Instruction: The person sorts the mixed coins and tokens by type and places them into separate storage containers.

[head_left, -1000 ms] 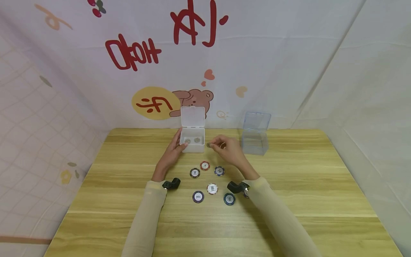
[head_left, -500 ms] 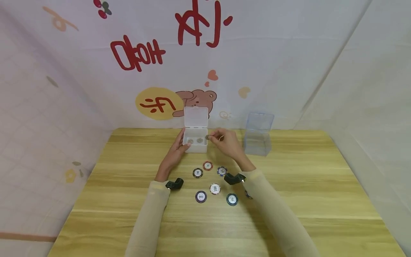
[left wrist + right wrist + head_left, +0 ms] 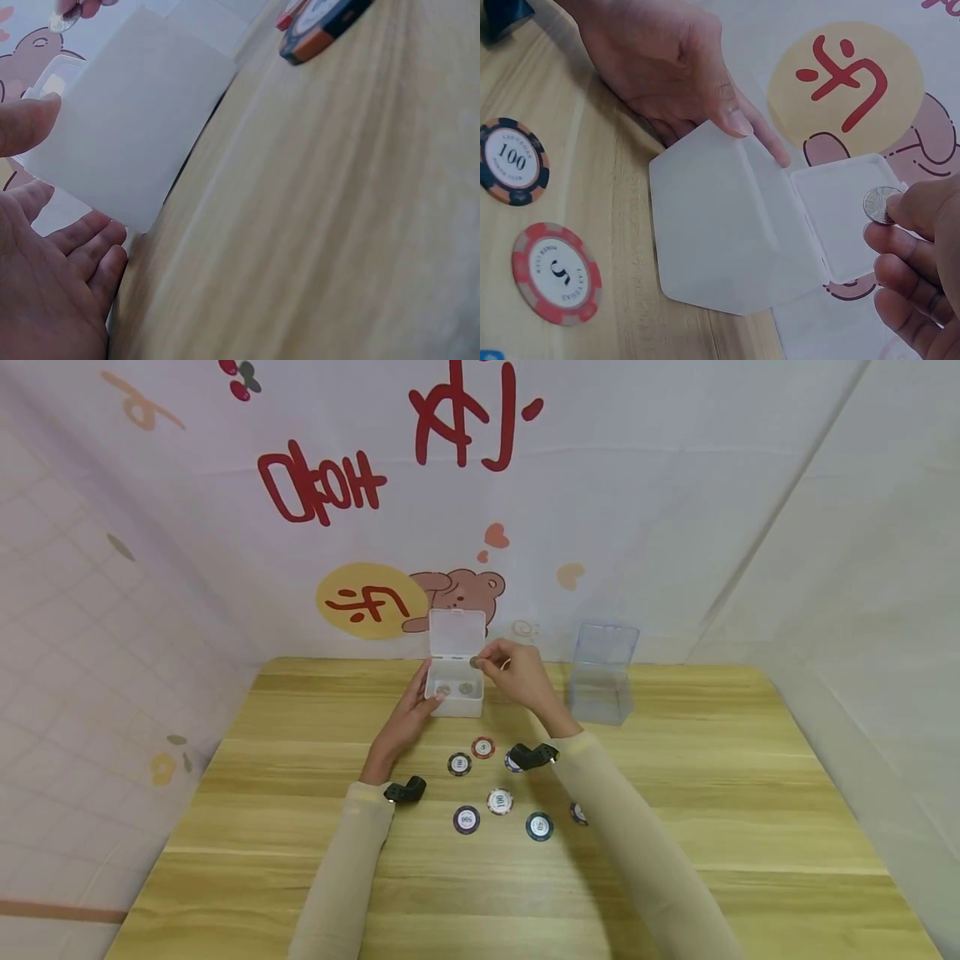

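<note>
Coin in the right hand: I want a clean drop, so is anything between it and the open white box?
Nothing visible. The right hand pinches the coin over the box, whose lid stands open; the left hand only touches the box's left side.

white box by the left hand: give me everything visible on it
The white box is small, translucent frosted plastic, with its hinged lid standing open and upright at the back. It sits on the wooden table near the far edge. Two coins lie inside. The left hand holds its left side; the right hand pinches a coin above it.
</note>
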`<state>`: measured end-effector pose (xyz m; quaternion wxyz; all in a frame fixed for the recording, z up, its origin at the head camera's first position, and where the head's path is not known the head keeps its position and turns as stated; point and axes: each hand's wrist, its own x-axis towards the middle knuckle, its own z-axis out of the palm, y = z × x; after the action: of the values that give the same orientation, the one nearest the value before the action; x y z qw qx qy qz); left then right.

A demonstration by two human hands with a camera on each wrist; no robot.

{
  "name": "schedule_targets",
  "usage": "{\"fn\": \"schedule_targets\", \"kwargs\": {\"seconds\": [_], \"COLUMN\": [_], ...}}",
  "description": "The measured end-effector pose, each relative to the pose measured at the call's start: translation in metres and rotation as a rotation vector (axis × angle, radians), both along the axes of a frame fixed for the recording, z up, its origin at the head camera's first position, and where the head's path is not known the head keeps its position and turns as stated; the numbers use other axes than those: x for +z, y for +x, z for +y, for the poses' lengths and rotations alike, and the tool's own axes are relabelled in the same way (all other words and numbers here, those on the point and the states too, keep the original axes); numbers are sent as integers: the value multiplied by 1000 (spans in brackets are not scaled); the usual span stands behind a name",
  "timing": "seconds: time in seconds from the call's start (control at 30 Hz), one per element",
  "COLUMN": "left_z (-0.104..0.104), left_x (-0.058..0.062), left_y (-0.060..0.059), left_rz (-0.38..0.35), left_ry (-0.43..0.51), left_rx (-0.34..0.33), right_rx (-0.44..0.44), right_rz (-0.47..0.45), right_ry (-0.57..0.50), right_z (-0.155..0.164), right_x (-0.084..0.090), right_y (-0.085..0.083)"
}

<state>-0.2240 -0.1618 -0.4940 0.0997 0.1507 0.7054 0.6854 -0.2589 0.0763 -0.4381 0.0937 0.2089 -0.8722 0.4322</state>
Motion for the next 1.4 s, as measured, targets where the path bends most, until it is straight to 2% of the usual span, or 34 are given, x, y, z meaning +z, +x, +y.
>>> {"fn": "schedule_targets", "kwargs": {"seconds": [0.17,0.27,0.47,0.73,0.93,1.13,1.4], "left_z": [-1,-2,-1,0,-1,-3,-1], "left_x": [-16,-20,-20,-21,-20,-17,-20], "left_y": [-7,-8,-8,-8,-9,-9,-8], "left_rz": [21,33,35,33,25,6,24], "left_ry": [-28,-57,-75,-53,-46,-37,-90], "left_rx": [27,44,53,60,43,25,64], "right_rx": [2,6,10,-10,15,70,81], "right_rz": [-9,-23,-62,-93,-113,-137,-142], "right_ry": [14,33,89,103,110,70,72], "right_z": [-2,-3,-2,13,27,40,60], "right_x": [-2,-2,-4,-3,-2,0,-1], "right_y": [-6,-9,-12,-10,-6,3,15]}}
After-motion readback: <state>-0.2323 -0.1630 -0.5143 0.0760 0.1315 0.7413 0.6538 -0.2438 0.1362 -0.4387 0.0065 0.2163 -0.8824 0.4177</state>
